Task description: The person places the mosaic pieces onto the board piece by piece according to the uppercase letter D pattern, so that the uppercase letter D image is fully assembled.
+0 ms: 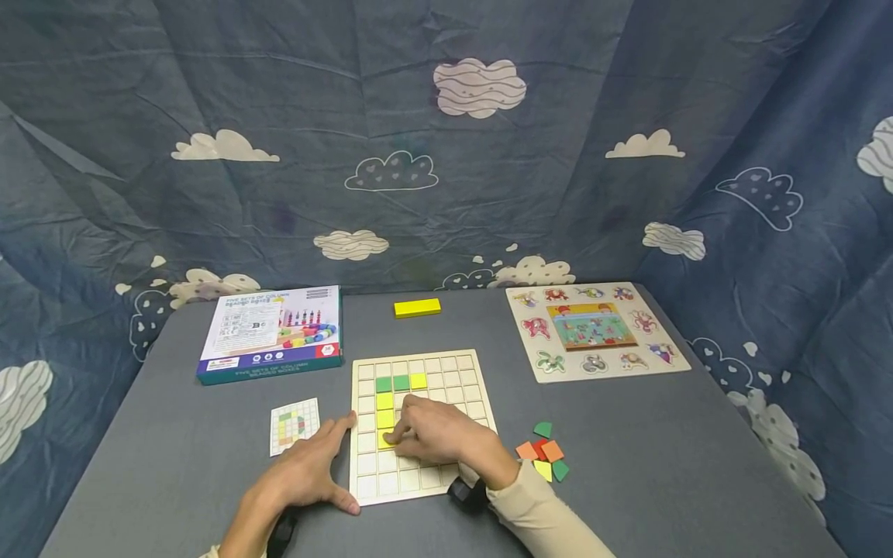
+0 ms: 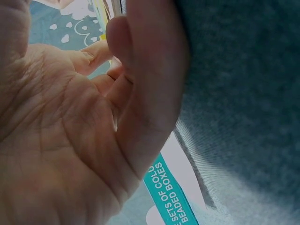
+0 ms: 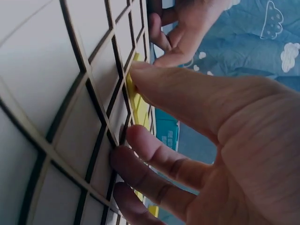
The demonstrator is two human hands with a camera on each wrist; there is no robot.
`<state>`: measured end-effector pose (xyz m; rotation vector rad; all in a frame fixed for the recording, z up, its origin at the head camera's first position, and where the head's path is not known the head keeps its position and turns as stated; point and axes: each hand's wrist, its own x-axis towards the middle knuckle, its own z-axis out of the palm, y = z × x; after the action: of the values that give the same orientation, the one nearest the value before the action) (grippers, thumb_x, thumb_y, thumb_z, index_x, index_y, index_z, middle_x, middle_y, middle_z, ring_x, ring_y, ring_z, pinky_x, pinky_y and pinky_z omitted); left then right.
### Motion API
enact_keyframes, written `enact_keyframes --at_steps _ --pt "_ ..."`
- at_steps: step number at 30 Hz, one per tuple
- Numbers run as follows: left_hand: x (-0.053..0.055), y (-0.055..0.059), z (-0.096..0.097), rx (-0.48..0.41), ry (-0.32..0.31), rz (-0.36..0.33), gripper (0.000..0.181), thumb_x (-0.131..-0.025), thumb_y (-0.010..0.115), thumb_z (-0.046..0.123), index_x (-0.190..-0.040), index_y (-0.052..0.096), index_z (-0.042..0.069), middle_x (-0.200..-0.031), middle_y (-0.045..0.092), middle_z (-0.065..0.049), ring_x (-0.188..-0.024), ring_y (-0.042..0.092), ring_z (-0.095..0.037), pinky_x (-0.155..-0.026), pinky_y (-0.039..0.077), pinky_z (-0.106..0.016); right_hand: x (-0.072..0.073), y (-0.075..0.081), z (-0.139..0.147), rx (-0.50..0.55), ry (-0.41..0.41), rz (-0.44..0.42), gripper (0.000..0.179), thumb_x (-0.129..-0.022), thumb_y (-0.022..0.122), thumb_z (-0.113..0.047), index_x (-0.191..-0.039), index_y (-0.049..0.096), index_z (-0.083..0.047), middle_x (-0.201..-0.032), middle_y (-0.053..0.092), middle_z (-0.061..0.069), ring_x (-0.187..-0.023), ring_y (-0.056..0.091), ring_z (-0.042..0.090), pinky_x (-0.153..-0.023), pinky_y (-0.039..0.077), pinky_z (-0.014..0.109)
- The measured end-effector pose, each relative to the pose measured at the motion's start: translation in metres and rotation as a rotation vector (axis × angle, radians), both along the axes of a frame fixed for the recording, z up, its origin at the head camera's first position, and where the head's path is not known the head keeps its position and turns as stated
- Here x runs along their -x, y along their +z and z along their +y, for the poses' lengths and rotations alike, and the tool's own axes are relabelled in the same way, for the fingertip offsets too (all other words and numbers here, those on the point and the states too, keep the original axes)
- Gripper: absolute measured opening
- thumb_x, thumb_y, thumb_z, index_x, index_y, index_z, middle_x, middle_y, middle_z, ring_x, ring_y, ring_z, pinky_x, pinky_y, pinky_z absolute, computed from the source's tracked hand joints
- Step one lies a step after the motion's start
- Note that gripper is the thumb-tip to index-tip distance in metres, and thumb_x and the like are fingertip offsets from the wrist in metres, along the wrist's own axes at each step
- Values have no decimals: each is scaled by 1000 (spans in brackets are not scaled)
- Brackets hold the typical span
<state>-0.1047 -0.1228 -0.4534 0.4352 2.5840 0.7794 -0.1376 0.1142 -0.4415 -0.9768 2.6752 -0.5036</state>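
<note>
Yellow tile [image 1: 381, 443], lowest on the grid board [image 1: 387, 485], is touched by the half-bent right hand [image 1: 441, 431], nothing gripped; it should be pressed level, board steadied by the spread left hand [image 1: 307, 470].

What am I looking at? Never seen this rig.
No machine here: just a person's bare hands. The wide picture is taken from the head, looking down; the two close ones from each wrist. On the grey table lie a gridded board bearing green tiles and yellow tiles, some loose tiles, a pattern card, a box, a yellow block and a puzzle. The left hand touches the board's left edge; the right hand touches one yellow tile on the grid. Whether it pinches it is unclear.
</note>
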Motion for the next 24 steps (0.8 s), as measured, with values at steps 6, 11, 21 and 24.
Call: enact_keyframes --at_steps 6,11,21,24 --pt "1 0 0 -3 -1 2 131 -47 98 44 -155 33 7 -149 45 -20 -117 58 -42 -98 35 -71 0 0 2 -10 35 1 20 -89 76 -23 -109 79 -23 -88 59 -9 -70 45 1 -60 39 17" --pt "-1 1 0 0 1 8 130 -46 98 45 -154 34 7 -148 46 -19 -115 59 -41 -98 37 -68 1 0 4 -15 56 -9 24 -89 76 -26 -113 77 -24 -90 57 -10 -71 45 0 -61 39 17" --pt "-1 2 1 7 4 8 129 -46 98 44 -153 36 7 -146 48 -17 -112 60 -38 -97 40 -66 2 2 8 -24 73 -78 30 -92 73 -30 -123 72 -25 -93 55 -11 -74 43 1 -65 38 16" --pt "0 2 1 8 4 11 130 -46 98 44 -153 35 7 -145 49 -17 -110 60 -37 -96 40 -66 2 4 9 -51 98 -67 31 -95 70 -29 -125 71 -27 -97 56 -10 -79 43 2 -69 37 16"
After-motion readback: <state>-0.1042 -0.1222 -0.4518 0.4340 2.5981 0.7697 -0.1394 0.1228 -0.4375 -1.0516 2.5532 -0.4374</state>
